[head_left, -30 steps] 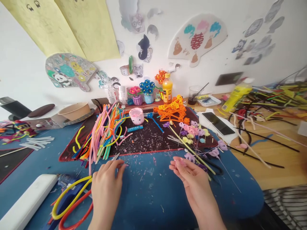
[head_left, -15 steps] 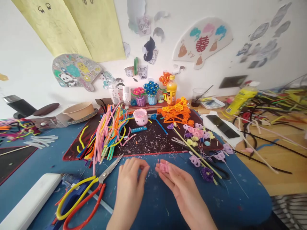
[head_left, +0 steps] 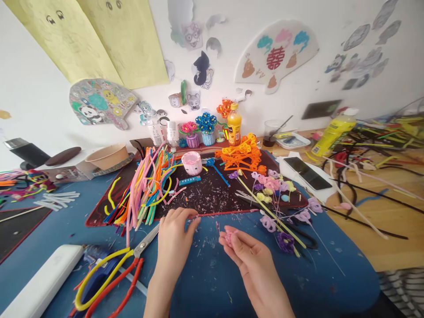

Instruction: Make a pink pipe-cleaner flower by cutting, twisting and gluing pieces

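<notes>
My right hand (head_left: 247,252) is closed round a small pink pipe-cleaner piece (head_left: 228,235) held at its fingertips above the blue mat (head_left: 212,282). My left hand (head_left: 175,238) lies palm down on the mat, its fingers curled at the red front edge of the black mat (head_left: 205,194); whether it pinches anything I cannot make out. Scissors with yellow and red handles (head_left: 109,278) lie just left of that hand. A bundle of coloured pipe cleaners (head_left: 145,185) lies on the black mat's left part.
Small pipe-cleaner flowers on stems (head_left: 274,198) lie to the right, an orange pile (head_left: 243,154) behind them. A pink cup (head_left: 192,162), an orange bottle (head_left: 234,125), a phone (head_left: 304,173) and a white block (head_left: 39,282) are around. Loose pipe cleaners cover the wooden table (head_left: 380,212).
My left hand left the scissors, came toward my right hand, then slid forward to the black mat's edge. My right hand brought the pink piece in toward the middle.
</notes>
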### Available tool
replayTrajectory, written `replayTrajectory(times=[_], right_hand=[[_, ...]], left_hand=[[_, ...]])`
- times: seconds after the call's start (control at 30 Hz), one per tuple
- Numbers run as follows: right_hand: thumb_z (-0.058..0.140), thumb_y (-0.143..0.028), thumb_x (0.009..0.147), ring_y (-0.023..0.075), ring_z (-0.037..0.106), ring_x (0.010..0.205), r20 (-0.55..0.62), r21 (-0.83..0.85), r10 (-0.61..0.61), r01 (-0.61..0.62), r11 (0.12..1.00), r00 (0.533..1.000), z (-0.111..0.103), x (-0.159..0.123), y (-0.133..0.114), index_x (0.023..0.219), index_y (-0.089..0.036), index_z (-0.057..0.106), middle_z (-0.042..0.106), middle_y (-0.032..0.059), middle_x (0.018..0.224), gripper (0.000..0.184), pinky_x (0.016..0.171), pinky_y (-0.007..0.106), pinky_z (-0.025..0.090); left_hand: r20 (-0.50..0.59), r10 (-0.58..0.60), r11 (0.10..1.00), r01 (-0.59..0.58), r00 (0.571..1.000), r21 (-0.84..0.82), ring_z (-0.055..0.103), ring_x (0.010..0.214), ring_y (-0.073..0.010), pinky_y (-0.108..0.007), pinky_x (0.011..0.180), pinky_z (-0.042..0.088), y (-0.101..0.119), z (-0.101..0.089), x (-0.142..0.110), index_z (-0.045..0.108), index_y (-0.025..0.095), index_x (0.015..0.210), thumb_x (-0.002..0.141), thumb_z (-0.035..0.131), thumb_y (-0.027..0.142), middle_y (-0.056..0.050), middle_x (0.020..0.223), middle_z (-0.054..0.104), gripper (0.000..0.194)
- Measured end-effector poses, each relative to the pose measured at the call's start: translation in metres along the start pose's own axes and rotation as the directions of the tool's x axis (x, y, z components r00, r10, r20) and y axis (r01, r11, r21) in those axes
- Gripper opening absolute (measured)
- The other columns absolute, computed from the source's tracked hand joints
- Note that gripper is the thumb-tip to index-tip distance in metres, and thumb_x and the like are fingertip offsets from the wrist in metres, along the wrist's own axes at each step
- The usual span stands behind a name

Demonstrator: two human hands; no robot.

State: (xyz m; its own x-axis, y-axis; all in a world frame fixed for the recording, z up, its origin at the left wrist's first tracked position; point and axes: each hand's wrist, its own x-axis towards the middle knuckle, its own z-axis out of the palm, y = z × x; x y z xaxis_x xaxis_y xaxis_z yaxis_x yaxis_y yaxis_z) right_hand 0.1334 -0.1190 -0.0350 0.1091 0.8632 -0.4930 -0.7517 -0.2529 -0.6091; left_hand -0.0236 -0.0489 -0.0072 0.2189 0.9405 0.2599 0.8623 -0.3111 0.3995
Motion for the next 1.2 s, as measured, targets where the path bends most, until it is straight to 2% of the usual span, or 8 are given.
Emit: replayTrajectory(times=[0.23, 0.47, 0.63, 0.87, 0.97, 1.03, 1.1, 1.2], right_hand=[[0.088, -0.046, 0.056, 0.0280, 0.073, 0.083, -0.024, -0.032, -0.029, 0.028, 0.999, 0.999, 0.005, -0.006, -0.009, 0.089, -0.010, 0.078, 0.076, 0.0156, 0.089, 0.050, 0.083, 0.038, 0.058], [0.086, -0.044, 0.061, 0.0309, 0.066, 0.106, 0.044, 0.021, -0.021, 0.020, 1.000, 0.999, 0.006, -0.007, -0.009, 0.097, -0.010, 0.076, 0.074, 0.0151, 0.104, 0.051, 0.099, 0.041, 0.051], [0.083, -0.044, 0.066, 0.0301, 0.063, 0.111, 0.102, 0.027, -0.009, 0.007, 1.000, 0.995, 0.008, -0.006, -0.006, 0.097, -0.011, 0.076, 0.071, 0.0153, 0.112, 0.046, 0.101, 0.040, 0.049], [0.086, -0.045, 0.061, 0.0328, 0.060, 0.114, 0.077, 0.036, -0.030, 0.027, 0.999, 0.997, 0.008, -0.004, 0.001, 0.090, -0.012, 0.078, 0.071, 0.0161, 0.113, 0.045, 0.100, 0.043, 0.048], [0.088, -0.044, 0.057, 0.0318, 0.063, 0.110, 0.005, 0.056, -0.027, 0.027, 0.998, 1.000, 0.006, -0.006, 0.001, 0.090, -0.012, 0.078, 0.073, 0.0148, 0.107, 0.047, 0.099, 0.042, 0.050], [0.089, -0.042, 0.056, 0.0307, 0.066, 0.106, -0.037, 0.057, -0.037, 0.039, 0.998, 0.999, 0.005, -0.006, 0.000, 0.093, -0.013, 0.077, 0.074, 0.0138, 0.103, 0.048, 0.099, 0.041, 0.051], [0.090, -0.039, 0.056, 0.0301, 0.069, 0.100, -0.067, 0.051, -0.056, 0.060, 0.997, 0.996, 0.005, -0.007, 0.000, 0.094, -0.012, 0.077, 0.075, 0.0134, 0.099, 0.049, 0.097, 0.041, 0.052], [0.091, -0.037, 0.052, 0.0296, 0.071, 0.091, -0.091, 0.039, -0.074, 0.077, 0.996, 0.993, 0.005, -0.007, -0.001, 0.090, -0.012, 0.077, 0.076, 0.0135, 0.094, 0.048, 0.091, 0.040, 0.056]], left_hand=[[0.057, 0.110, 0.951, -0.122, 0.992, 0.283, 0.056, 0.082, -0.0219, -0.035, 0.073, 0.035, -0.006, 0.018, 0.013, 0.064, 0.021, 0.079, 0.093, 0.045, 0.023, -0.004, 0.084, 0.069, 0.023], [0.027, 0.139, 0.961, -0.142, 0.990, 0.237, 0.058, 0.081, -0.0207, -0.035, 0.073, 0.035, -0.010, 0.012, 0.013, 0.062, 0.020, 0.079, 0.096, 0.042, 0.025, -0.003, 0.083, 0.069, 0.027], [-0.109, 0.149, 0.980, -0.161, 0.983, -0.116, 0.058, 0.080, -0.0178, -0.031, 0.072, 0.042, 0.012, 0.004, -0.004, 0.060, 0.021, 0.078, 0.094, 0.047, 0.031, -0.002, 0.083, 0.068, 0.023], [0.026, 0.381, 0.923, -0.379, 0.924, -0.063, 0.058, 0.086, -0.0189, -0.033, 0.074, 0.042, 0.041, -0.003, -0.026, 0.071, 0.028, 0.095, 0.093, 0.051, 0.026, -0.003, 0.100, 0.069, 0.020], [0.065, 0.298, 0.930, -0.274, 0.952, -0.244, 0.060, 0.095, -0.0198, -0.034, 0.082, 0.047, 0.022, -0.008, -0.019, 0.071, 0.030, 0.099, 0.092, 0.052, 0.035, -0.003, 0.105, 0.069, 0.021], [-0.009, 0.131, 0.953, -0.129, 0.991, -0.273, 0.062, 0.093, -0.0195, -0.033, 0.083, 0.047, 0.001, -0.010, -0.011, 0.072, 0.028, 0.096, 0.091, 0.051, 0.035, -0.003, 0.100, 0.070, 0.022], [-0.024, -0.012, 0.987, 0.008, 1.000, -0.160, 0.062, 0.087, -0.0208, -0.034, 0.080, 0.047, -0.019, -0.009, -0.003, 0.071, 0.024, 0.090, 0.089, 0.053, 0.035, -0.003, 0.094, 0.071, 0.021], [0.060, -0.063, 0.997, 0.060, 0.996, 0.046, 0.061, 0.086, -0.0229, -0.036, 0.077, 0.044, -0.034, -0.007, 0.005, 0.068, 0.023, 0.082, 0.087, 0.055, 0.032, -0.003, 0.089, 0.070, 0.017]])
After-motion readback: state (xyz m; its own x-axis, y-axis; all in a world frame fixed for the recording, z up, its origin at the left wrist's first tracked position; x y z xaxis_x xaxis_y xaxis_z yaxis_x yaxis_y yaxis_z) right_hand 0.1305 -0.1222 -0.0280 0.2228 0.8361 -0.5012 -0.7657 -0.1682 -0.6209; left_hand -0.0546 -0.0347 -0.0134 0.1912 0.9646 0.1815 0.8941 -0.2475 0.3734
